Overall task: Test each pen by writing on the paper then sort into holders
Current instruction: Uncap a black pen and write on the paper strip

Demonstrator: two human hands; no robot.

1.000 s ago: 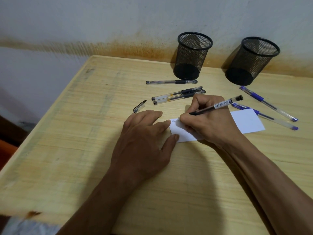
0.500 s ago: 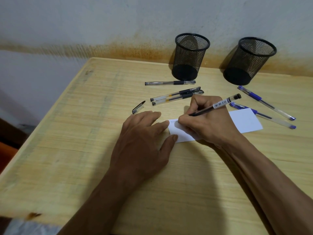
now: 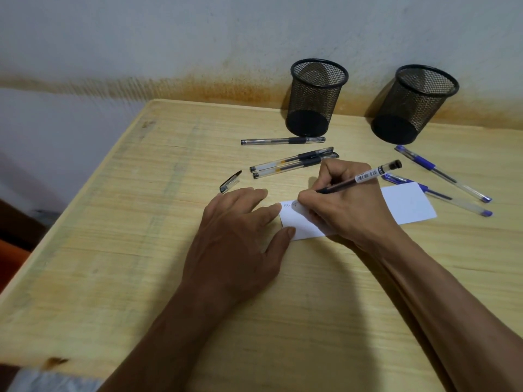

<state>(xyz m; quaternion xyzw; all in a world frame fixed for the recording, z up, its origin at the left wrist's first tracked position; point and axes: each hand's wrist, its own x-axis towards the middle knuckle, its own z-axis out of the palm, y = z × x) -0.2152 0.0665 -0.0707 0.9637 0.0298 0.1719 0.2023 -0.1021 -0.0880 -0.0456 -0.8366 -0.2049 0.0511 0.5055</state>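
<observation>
Scribble on paper (image 3: 407, 202) has lengthened — pen (image 3: 365, 176) in right-hand grip (image 3: 348, 205).

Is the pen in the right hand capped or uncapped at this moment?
Uncapped. The right hand holds the pen tip-down on the paper, and a loose cap lies on the table beyond the left hand.

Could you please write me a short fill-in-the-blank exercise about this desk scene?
1. The right hand writes on the paper with a ____-ink pen.
2. ____ mesh holders stand by the wall.
3. The left hand lies ____ on the paper's edge.
4. The loose cap lies ____ the holders.

Missing words: black; Two; flat; outside
</observation>
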